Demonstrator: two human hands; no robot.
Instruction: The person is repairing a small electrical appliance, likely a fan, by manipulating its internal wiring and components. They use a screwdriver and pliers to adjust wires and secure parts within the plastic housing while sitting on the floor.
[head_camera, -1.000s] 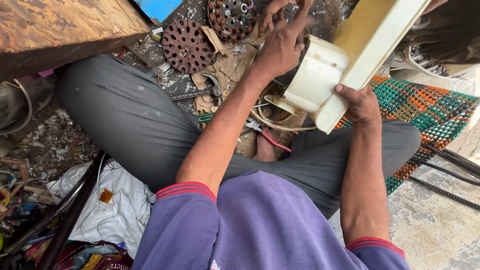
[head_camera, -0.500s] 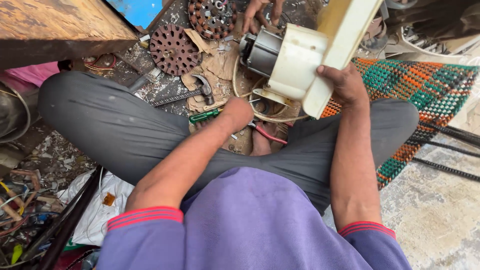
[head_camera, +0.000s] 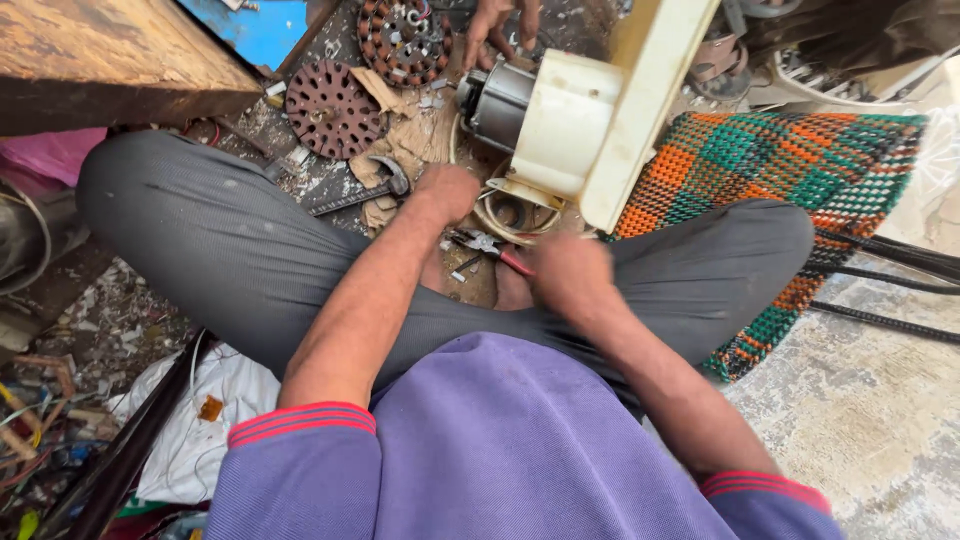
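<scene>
My left hand (head_camera: 446, 190) is down on the littered ground between my knees, fingers curled under; anything in it is hidden. It lies just below a cream plastic housing (head_camera: 585, 125) with a grey motor (head_camera: 497, 100) sticking out of it. That housing stands free of both my hands. My right hand (head_camera: 570, 275), blurred, sits over the handle end of red-handled pliers (head_camera: 492, 248) lying by my foot. Another person's hand (head_camera: 503, 20) reaches in at the top, near the motor.
A hammer (head_camera: 360, 192) lies left of my left hand. Two rusty round motor cores (head_camera: 328, 108) (head_camera: 405, 40) sit beyond it, beside a wooden block (head_camera: 110, 60). A woven orange-green mat (head_camera: 800, 160) lies on the right, with black cables (head_camera: 890, 255). Scrap wire fills the lower left.
My right hand let go of the cream housing and dropped to the pliers. My left hand pulled back from the far parts down to the ground. The housing now shows its motor.
</scene>
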